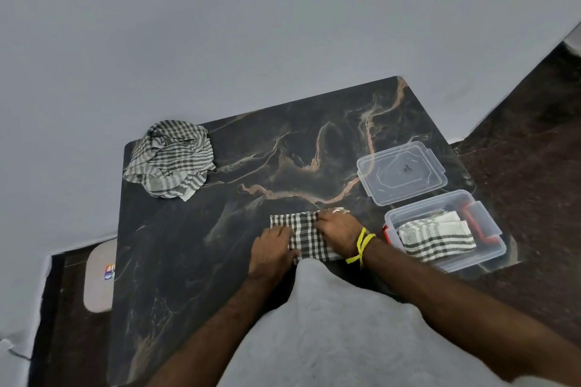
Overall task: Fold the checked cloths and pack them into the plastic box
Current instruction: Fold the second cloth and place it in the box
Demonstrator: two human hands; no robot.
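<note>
A person stands at a dark marble table (220,261) and works on a checked cloth (303,234) right in front of them. The cloth is folded into a small strip. Its long side runs from 10 o'clock to 4 o'clock on the table.

The left hand (272,250) lies flat on the cloth's near left end, fingers straight. The right hand (338,228) is on the far right end, fingers bent down onto the cloth; I cannot tell if it pinches it.

The plastic box (490,258) sits at 3 o'clock from the cloth, near the right hand, so I think that hand will carry it over. One folded cloth (437,236) is inside already. The lid (402,173) lies at 1 o'clock. A heap of cloths (169,159) waits at 10 o'clock.

The lid has a small dark mark I cannot read. A sticker (110,272) beside the table is too blurry.
</note>
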